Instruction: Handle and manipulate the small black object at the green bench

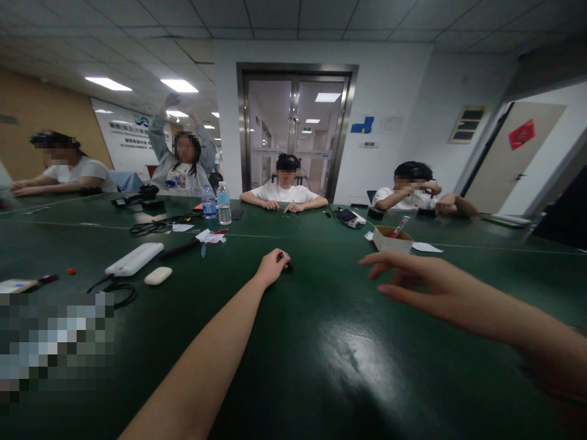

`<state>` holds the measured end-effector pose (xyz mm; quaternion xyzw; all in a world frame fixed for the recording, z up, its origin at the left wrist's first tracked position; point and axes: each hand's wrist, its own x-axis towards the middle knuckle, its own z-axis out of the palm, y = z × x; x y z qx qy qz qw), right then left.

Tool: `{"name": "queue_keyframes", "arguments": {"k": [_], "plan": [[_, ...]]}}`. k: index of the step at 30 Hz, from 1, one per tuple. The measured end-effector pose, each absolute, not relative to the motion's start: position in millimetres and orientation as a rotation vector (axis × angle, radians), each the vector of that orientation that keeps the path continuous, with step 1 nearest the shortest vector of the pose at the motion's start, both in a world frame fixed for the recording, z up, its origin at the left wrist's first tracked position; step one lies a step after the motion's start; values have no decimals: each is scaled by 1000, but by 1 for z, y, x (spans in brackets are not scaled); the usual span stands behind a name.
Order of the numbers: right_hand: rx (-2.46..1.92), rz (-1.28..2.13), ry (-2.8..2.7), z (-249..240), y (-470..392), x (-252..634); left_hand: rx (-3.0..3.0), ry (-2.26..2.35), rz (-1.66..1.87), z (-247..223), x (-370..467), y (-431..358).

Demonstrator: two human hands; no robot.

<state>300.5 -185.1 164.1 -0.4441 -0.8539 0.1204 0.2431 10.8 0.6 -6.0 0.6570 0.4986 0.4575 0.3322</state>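
Observation:
My left hand [272, 267] rests on the green table [293, 342] near the middle, its fingers closed round a small dark object [287, 261] that is mostly hidden. To the right, my right hand [408, 275] is raised over the table with its fingers apart and nothing in them. Just beyond my right hand stands a small cardboard box [392, 239] with a clear and red item [401, 226] sticking out of it. A white paper [427, 247] lies beside the box.
Left on the table are a white power strip [135, 259], a white oval case [158, 275], black cables [153, 226] and two bottles [224, 205]. A handheld device [351, 217] lies at the back. Several people sit across the table.

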Motion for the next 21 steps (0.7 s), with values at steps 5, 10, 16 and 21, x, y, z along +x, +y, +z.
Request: {"name": "queue_keyframes", "arguments": {"k": [5, 10, 16, 21], "plan": [[-1313, 1028, -2268, 104, -62, 201, 1428, 1197, 1351, -7, 7, 9], [-1198, 1511, -1758, 40, 5, 147, 1240, 1101, 1458, -4, 3, 11], [-943, 1426, -1368, 5, 15, 136, 1226, 1050, 1480, -5, 3, 13], [-803, 1469, -1261, -2, 11, 148, 1313, 1075, 1377, -6, 3, 11]]}}
